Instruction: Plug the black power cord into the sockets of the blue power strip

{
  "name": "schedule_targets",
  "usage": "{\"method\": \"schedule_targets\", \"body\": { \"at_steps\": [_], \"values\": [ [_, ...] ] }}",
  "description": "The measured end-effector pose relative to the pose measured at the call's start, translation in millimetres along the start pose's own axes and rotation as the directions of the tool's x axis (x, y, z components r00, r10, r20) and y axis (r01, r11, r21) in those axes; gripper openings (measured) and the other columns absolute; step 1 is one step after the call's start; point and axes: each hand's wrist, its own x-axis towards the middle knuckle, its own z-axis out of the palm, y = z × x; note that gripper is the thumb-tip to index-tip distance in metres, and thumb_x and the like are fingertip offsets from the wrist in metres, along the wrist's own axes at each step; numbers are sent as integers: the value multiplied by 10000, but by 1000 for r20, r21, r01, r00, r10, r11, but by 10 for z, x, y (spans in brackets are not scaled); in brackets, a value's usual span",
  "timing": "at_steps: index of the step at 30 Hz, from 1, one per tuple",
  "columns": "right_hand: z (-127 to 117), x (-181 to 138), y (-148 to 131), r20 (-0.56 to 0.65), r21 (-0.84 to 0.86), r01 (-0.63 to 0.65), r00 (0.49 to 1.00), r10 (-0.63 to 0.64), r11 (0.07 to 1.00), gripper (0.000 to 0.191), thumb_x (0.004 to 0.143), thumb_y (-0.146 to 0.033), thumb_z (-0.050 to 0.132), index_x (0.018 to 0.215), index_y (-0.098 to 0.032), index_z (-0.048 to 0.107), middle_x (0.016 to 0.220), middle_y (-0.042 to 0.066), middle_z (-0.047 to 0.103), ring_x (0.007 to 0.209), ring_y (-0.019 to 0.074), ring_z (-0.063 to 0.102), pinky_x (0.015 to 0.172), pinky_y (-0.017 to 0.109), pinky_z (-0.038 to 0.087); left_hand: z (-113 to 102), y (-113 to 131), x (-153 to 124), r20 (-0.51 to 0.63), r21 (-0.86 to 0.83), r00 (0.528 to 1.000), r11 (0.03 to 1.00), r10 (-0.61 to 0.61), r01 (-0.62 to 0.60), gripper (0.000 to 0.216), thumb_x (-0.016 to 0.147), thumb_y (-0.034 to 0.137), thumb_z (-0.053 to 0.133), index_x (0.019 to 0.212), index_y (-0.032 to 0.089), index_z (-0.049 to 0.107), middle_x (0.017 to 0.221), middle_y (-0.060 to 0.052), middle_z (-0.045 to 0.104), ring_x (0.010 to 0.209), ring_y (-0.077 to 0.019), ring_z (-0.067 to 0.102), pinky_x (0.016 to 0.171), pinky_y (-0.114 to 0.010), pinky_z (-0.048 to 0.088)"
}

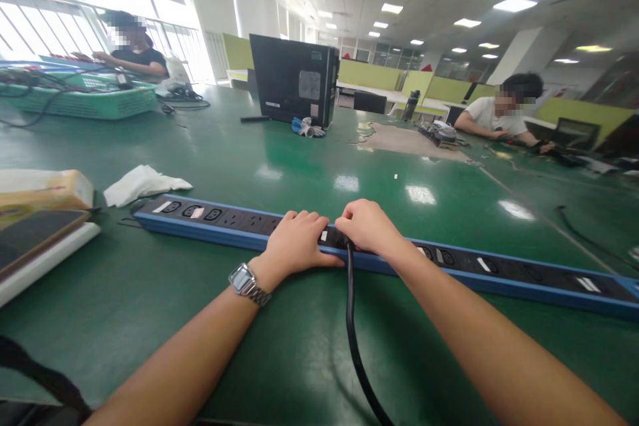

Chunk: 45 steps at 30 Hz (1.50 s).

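Observation:
A long blue and black power strip [239, 221] lies across the green table in front of me, its row of sockets facing up. My left hand [298, 239] is wrapped over the strip near its middle, with the thumb on the near blue side. Just to the right, my right hand [367, 226] is closed around the plug end of a thick black power cord [352, 319], down at the strip's sockets. The plug itself is mostly hidden by my fingers, so how deep it sits cannot be seen. From there the cord runs toward me over the table edge.
White tissue [144, 185] and a yellow packet [54, 188] lie at the left, beside a dark flat device [40, 239]. Farther back stand a green basket [110, 103] of cables and a black computer case [294, 80] with gloves [308, 127]. Two people sit across the table.

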Motion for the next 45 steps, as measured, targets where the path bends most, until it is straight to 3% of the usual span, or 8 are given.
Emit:
{"method": "schedule_targets", "body": {
  "at_steps": [5,9,14,21,36,39,42,45],
  "values": [
    [29,6,-154,-23,-192,14,1000,-19,981,251,746,-281,533,809,-162,745,878,131,747,772,209,665,637,271,421,-20,13,-3,3,0,1000,1000,10,-10,570,711,726,652,954,210,628,979,-83,696,974,-303,632,845,-418,427],
    [-101,-22,-105,-83,-120,60,994,-71,991,223,748,-281,541,759,-171,734,817,93,746,728,173,639,622,249,407,4,-2,0,-16,7,1000,1000,19,-19,627,693,759,644,969,197,634,977,-92,697,966,-317,635,835,-432,431],
    [-549,-265,445,-272,88,144,955,-115,986,222,761,-300,529,726,-165,701,666,34,702,599,143,590,558,242,382,24,-28,6,-25,3,999,999,35,-35,748,669,820,609,1067,188,636,1019,-98,699,971,-320,637,859,-440,426],
    [-597,-531,1077,-59,13,52,997,-51,999,205,748,-288,532,700,-167,690,587,6,651,558,136,567,541,239,376,5,-28,6,1,5,1000,1000,24,-24,780,677,830,591,1102,177,634,1052,-109,701,999,-327,636,885,-444,423],
    [-420,-413,819,-34,-278,6,999,-16,961,207,743,-240,523,702,-175,716,698,55,704,632,155,579,572,261,338,-9,-19,12,22,18,1000,1000,15,-15,762,692,807,604,1121,177,634,1067,-105,702,1008,-322,639,880,-436,431],
    [-632,-502,860,-163,-128,34,985,-55,991,199,745,-252,529,681,-176,702,673,46,693,625,153,585,580,259,363,-8,-19,15,27,10,1000,1000,7,-8,767,689,805,610,1130,179,632,1080,-105,702,1020,-322,639,897,-439,429],
    [-971,-699,1130,-492,152,-17,866,91,988,264,784,-351,525,770,-167,714,701,51,705,617,156,596,565,259,399,-4,-19,20,24,4,1000,1000,7,-7,767,690,807,606,1135,184,630,1094,-106,700,1033,-321,637,910,-438,426],
    [-1139,-899,1609,-436,171,-107,883,172,979,279,738,-413,571,722,-172,710,653,50,699,578,170,595,546,273,416,-4,-22,19,27,2,1000,1000,9,-9,762,692,810,601,1135,190,628,1100,-105,699,1036,-318,636,912,-432,424]
  ]
}}
